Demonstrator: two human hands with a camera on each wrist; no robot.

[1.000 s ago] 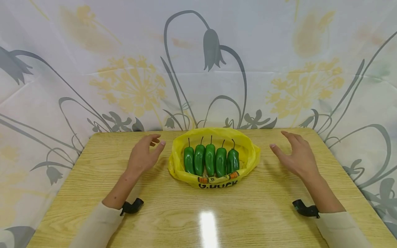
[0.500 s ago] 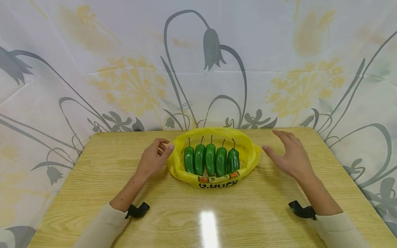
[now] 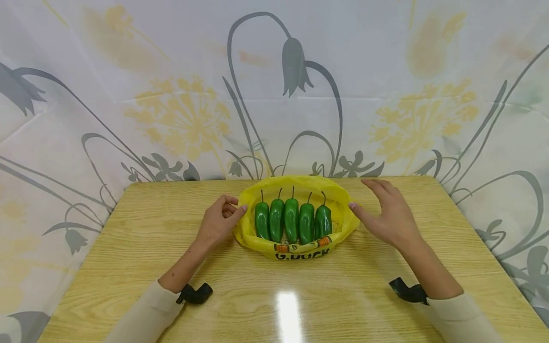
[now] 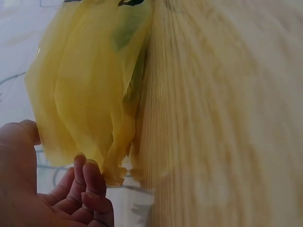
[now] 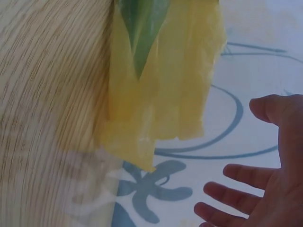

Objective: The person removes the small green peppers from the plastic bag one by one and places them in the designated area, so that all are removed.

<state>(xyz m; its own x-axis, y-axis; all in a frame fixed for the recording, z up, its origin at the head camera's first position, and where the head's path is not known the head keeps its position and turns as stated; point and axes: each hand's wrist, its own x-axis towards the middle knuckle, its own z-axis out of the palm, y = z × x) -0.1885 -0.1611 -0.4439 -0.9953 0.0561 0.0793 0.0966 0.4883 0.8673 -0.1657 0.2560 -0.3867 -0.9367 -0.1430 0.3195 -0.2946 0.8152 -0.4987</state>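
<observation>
**Five green chilli peppers [image 3: 291, 221], bagged**

My left hand [image 3: 218, 221]: fingers half-bent, thumb parted, contact unclear. My right hand [image 3: 390, 216]: spread, just apart. Between them, yellow plastic bag [image 3: 256, 245]: open-mouthed on the counter [image 3: 240, 295], its walls apparently keeping the peppers rowed, stems up.

Light is falling evenly | glare [image 3: 288, 315] is whitening table [image 3: 343, 300] toward near edge | peppers [image 3: 291, 221] are glinting | wrist views are looking dimmer, blurrier

peppers [image 3: 291, 221] in bag [image 3: 261, 247] | bag on table [image 3: 150, 224] | backdrop [image 3: 364, 71] behind table
</observation>
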